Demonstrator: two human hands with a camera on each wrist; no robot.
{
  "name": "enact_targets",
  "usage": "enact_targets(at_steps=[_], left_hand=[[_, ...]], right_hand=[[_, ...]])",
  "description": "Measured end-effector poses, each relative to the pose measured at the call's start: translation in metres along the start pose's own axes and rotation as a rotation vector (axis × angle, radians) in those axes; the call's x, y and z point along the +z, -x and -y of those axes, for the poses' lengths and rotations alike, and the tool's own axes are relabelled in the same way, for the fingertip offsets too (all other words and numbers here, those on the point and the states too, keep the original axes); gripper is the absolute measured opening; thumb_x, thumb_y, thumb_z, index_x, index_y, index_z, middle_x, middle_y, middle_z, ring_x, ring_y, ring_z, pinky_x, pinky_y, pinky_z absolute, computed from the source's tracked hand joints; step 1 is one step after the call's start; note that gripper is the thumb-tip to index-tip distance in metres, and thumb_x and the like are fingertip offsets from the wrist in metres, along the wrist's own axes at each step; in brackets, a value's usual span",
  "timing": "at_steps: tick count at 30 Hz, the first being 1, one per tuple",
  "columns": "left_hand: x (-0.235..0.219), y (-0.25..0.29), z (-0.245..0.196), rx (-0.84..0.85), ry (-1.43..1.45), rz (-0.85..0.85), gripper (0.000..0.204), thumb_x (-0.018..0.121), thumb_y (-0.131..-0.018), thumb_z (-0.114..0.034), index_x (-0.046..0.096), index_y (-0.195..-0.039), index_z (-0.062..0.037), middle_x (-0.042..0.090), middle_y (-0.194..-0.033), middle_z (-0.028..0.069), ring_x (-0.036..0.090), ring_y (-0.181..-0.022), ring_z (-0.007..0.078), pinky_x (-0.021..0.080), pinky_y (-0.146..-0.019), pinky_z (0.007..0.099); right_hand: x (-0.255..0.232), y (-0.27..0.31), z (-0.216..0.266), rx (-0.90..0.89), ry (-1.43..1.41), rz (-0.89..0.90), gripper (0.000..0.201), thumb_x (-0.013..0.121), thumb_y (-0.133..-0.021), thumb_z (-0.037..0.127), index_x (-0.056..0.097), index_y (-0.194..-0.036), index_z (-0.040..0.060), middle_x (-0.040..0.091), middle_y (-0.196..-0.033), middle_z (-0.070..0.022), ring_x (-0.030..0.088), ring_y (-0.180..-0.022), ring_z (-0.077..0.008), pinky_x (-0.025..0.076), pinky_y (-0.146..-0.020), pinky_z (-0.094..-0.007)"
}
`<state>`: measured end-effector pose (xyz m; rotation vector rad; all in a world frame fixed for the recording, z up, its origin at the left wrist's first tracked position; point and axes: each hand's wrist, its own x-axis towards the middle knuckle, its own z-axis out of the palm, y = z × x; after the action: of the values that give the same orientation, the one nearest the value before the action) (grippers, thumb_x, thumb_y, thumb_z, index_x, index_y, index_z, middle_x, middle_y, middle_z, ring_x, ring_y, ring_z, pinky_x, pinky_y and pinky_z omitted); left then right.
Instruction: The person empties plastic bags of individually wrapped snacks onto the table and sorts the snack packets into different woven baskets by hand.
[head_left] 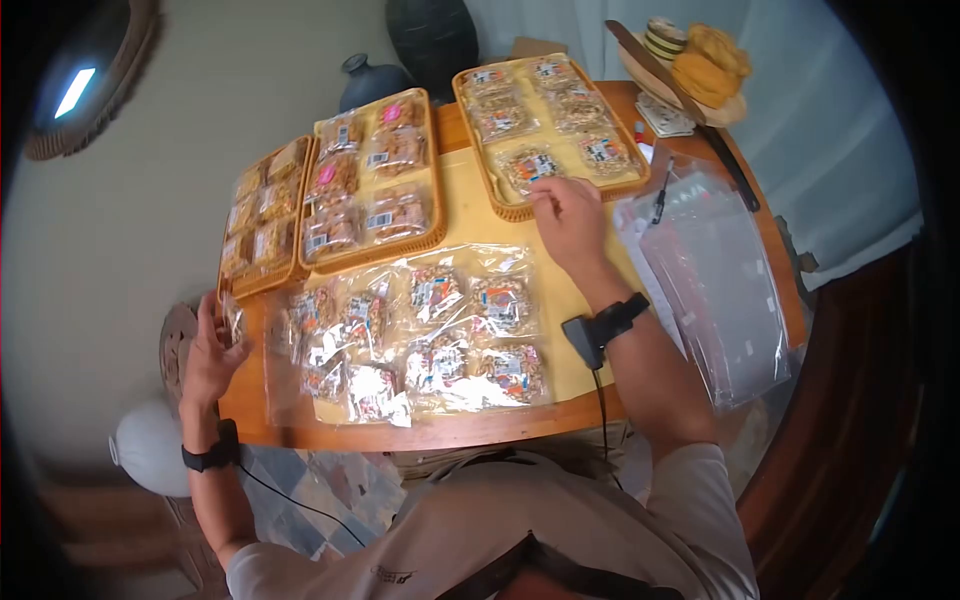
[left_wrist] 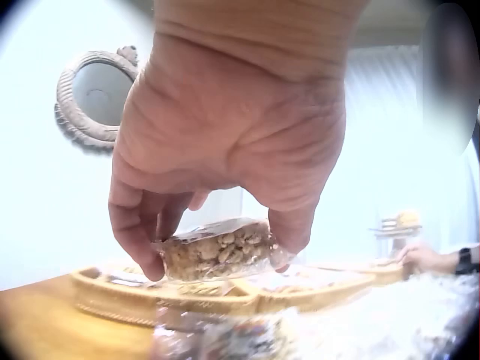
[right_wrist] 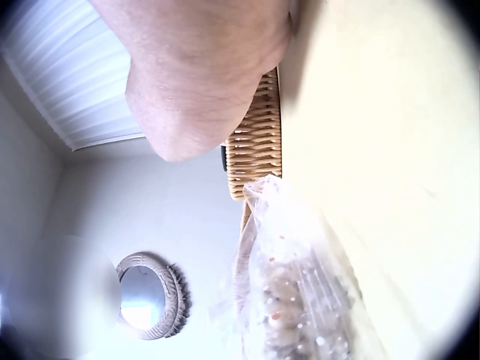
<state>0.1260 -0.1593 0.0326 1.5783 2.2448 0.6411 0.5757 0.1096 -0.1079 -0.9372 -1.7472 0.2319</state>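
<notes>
My left hand (head_left: 210, 355) is at the table's left end, gripping a clear-wrapped nut cluster (left_wrist: 221, 251) between thumb and fingers. In the left wrist view the cluster is held level, its pale nuts showing through the wrap. Beside it on the table lies a large clear bag (head_left: 470, 345) with several wrapped nut clusters inside, in two rows. My right hand (head_left: 572, 222) is at the near rim of the right wicker tray (head_left: 515, 211), next to a nut packet (head_left: 527, 165). Its fingertips are hidden in the right wrist view; I cannot tell whether they pinch the packet.
Two more wicker trays (head_left: 440, 225) (head_left: 262, 287) of wrapped snacks stand at the back left. Flat clear bags (head_left: 725, 300) and a black pen (head_left: 660, 205) lie at the right. A long knife (head_left: 730, 165) and a bowl (head_left: 650, 75) with yellow cloth are at the back right.
</notes>
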Motion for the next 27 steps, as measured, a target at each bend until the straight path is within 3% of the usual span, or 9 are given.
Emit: enact_targets(at_steps=[4, 8, 9, 13, 15, 19, 22, 26, 27], left_hand=[[0.023, -0.04, -0.113, 0.185, 0.146, 0.116, 0.075, 0.073, -0.085, -0.007, 0.033, -0.149, -0.0043, 0.063, -0.122, 0.0139, 0.065, -0.101, 0.0192, 0.054, -0.086, 0.0327], [0.078, -0.105, -0.2, 0.588, 0.166, 0.275, 0.05, 0.077, -0.085, -0.017, 0.051, -0.125, -0.004, 0.062, -0.104, 0.01, 0.061, -0.087, 0.0172, 0.052, -0.078, 0.034], [0.094, -0.122, -0.222, 0.61, 0.113, 0.297, 0.049, 0.078, -0.084, -0.02, 0.051, -0.122, -0.0046, 0.062, -0.098, 0.0097, 0.061, -0.085, 0.0176, 0.051, -0.077, 0.0335], [0.168, -0.185, -0.301, 0.72, -0.023, 0.347, 0.054, 0.079, -0.082, -0.036, 0.051, -0.116, -0.0036, 0.065, -0.092, 0.0146, 0.065, -0.085, 0.0266, 0.052, -0.077, 0.0378], [0.2, -0.199, -0.337, 0.764, -0.081, 0.383, 0.057, 0.078, -0.082, -0.038, 0.051, -0.116, -0.0023, 0.067, -0.096, 0.0175, 0.067, -0.089, 0.0312, 0.052, -0.079, 0.0409], [0.26, -0.22, -0.372, 0.938, -0.282, 0.342, 0.057, 0.079, -0.08, -0.034, 0.051, -0.118, -0.0018, 0.068, -0.098, 0.02, 0.067, -0.095, 0.0382, 0.052, -0.085, 0.0451], [0.278, -0.214, -0.392, 0.856, -0.36, 0.382, 0.055, 0.078, -0.082, -0.035, 0.053, -0.117, -0.0014, 0.067, -0.11, 0.0221, 0.065, -0.105, 0.0411, 0.051, -0.093, 0.0468], [0.304, -0.223, -0.386, 0.969, -0.365, 0.287, 0.056, 0.074, -0.087, -0.044, 0.057, -0.118, -0.0008, 0.061, -0.124, 0.0225, 0.062, -0.113, 0.0405, 0.05, -0.096, 0.0463], [0.303, -0.221, -0.386, 0.991, -0.387, 0.288, 0.057, 0.073, -0.088, -0.046, 0.058, -0.119, -0.0005, 0.059, -0.128, 0.0222, 0.061, -0.115, 0.0404, 0.05, -0.097, 0.0464]], right_hand=[[-0.002, 0.0, 0.005, 0.024, -0.018, -0.048, 0.006, 0.062, -0.087, 0.01, 0.068, -0.089, 0.009, 0.069, -0.083, -0.0075, 0.066, -0.084, -0.0281, 0.047, -0.091, -0.0403], [-0.004, -0.001, 0.012, -0.041, -0.138, -0.12, 0.004, 0.064, -0.084, 0.01, 0.067, -0.085, 0.0078, 0.068, -0.081, -0.0099, 0.067, -0.079, -0.0308, 0.053, -0.074, -0.0391], [-0.01, 0.003, 0.019, 0.067, -0.25, -0.003, 0.003, 0.065, -0.082, 0.01, 0.067, -0.082, 0.0071, 0.066, -0.077, -0.0128, 0.066, -0.071, -0.0326, 0.054, -0.063, -0.0401], [-0.012, 0.006, 0.018, -0.009, -0.336, 0.209, 0.003, 0.065, -0.079, 0.009, 0.065, -0.078, 0.0062, 0.063, -0.071, -0.0149, 0.064, -0.063, -0.0339, 0.052, -0.06, -0.0406], [-0.007, 0.008, 0.015, 0.007, -0.444, 0.338, 0.011, 0.064, -0.08, 0.008, 0.06, -0.073, 0.002, 0.055, -0.059, -0.0134, 0.055, -0.051, -0.0262, 0.045, -0.051, -0.0363], [-0.011, 0.004, 0.016, 0.131, -0.464, 0.459, 0.017, 0.064, -0.077, 0.014, 0.06, -0.068, 0.0005, 0.06, -0.068, -0.0212, 0.062, -0.064, -0.0398, 0.05, -0.059, -0.043], [-0.005, 0.006, 0.013, 0.114, -0.381, 0.491, 0.019, 0.064, -0.077, 0.017, 0.06, -0.067, 0.0003, 0.059, -0.068, -0.0228, 0.061, -0.064, -0.0421, 0.049, -0.059, -0.0439], [0.001, 0.007, 0.008, 0.115, -0.38, 0.504, 0.02, 0.064, -0.076, 0.017, 0.06, -0.067, 0.0002, 0.058, -0.07, -0.0246, 0.06, -0.066, -0.0448, 0.049, -0.059, -0.0456], [0.002, 0.007, 0.007, 0.094, -0.374, 0.483, 0.018, 0.064, -0.076, 0.015, 0.059, -0.067, -0.0003, 0.054, -0.065, -0.0227, 0.054, -0.058, -0.0388, 0.046, -0.055, -0.0422]])
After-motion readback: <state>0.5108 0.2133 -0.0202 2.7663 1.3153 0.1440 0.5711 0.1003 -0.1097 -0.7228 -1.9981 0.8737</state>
